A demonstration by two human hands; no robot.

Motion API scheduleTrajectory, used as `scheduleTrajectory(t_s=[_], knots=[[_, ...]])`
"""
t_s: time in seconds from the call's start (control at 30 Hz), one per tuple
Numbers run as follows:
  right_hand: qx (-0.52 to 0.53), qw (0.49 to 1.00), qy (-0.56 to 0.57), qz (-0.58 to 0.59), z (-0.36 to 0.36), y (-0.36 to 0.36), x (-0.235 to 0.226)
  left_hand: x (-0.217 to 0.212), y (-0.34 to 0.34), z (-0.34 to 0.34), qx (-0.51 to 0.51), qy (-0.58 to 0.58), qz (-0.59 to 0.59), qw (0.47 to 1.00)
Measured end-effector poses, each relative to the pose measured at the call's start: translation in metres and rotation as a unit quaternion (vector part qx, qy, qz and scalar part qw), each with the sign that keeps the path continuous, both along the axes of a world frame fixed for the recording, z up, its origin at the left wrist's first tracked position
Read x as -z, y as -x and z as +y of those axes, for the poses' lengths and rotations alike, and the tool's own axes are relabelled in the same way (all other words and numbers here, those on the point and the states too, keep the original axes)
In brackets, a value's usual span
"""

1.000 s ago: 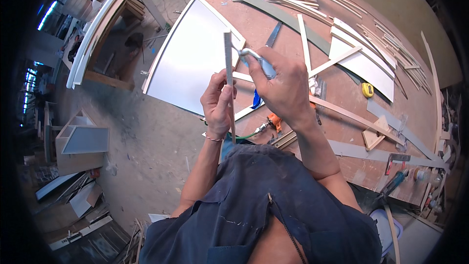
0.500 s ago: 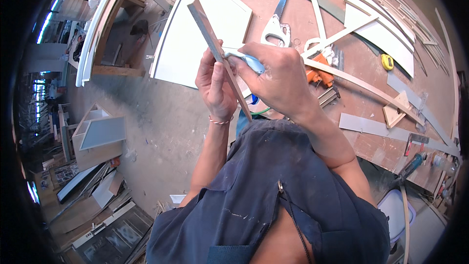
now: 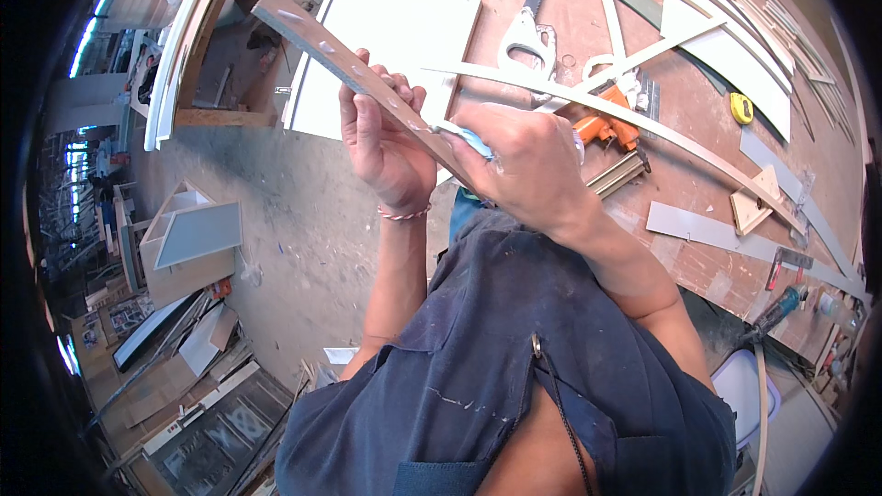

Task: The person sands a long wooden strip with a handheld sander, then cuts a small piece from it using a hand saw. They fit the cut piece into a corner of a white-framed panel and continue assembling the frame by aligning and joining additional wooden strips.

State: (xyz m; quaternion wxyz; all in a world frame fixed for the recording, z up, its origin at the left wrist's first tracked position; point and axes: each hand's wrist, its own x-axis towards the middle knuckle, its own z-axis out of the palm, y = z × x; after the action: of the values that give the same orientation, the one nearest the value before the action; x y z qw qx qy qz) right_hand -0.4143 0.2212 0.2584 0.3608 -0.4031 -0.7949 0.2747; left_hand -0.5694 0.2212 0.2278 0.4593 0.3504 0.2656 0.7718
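- Left hand (image 3: 381, 142) has its fingers wrapped around a long wooden strip (image 3: 344, 69), held up and slanting far-left.
- Right hand (image 3: 524, 165) has its fingers closed on a small blue-white tool (image 3: 467, 138) touching the strip.
- Beyond, on the tabletop (image 3: 698, 248): a handsaw (image 3: 528, 28) and an orange power tool (image 3: 602, 124).

A dusty grey concrete floor (image 3: 276, 220) is seen on the left, strewn with stacked boards (image 3: 175, 377) and a small grey cabinet (image 3: 188, 239). A long brown workbench (image 3: 698, 248) is set on the right. Daylight is let in at openings (image 3: 78, 142) along the far left.
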Motion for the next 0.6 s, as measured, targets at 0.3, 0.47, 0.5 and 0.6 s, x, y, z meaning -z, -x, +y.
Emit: scheduleTrajectory(t_s=[0.3, 0.47, 0.5, 0.6], knots=[[-0.015, 0.998, -0.046, -0.026, -0.01, 0.001, 0.022, -0.011, 0.009, 0.007, 0.008, -0.036, -0.053, 0.998], [-0.032, 0.997, -0.04, -0.064, -0.015, -0.006, 0.032, -0.013, 0.014, 0.009, -0.021, -0.04, -0.065, 0.997], [-0.039, 0.995, -0.034, -0.082, -0.017, -0.007, 0.035, -0.014, 0.017, 0.009, -0.028, -0.042, -0.068, 0.996], [-0.046, 0.996, -0.061, -0.053, -0.017, -0.015, 0.042, -0.018, 0.025, 0.012, -0.036, -0.048, -0.076, 0.995]])
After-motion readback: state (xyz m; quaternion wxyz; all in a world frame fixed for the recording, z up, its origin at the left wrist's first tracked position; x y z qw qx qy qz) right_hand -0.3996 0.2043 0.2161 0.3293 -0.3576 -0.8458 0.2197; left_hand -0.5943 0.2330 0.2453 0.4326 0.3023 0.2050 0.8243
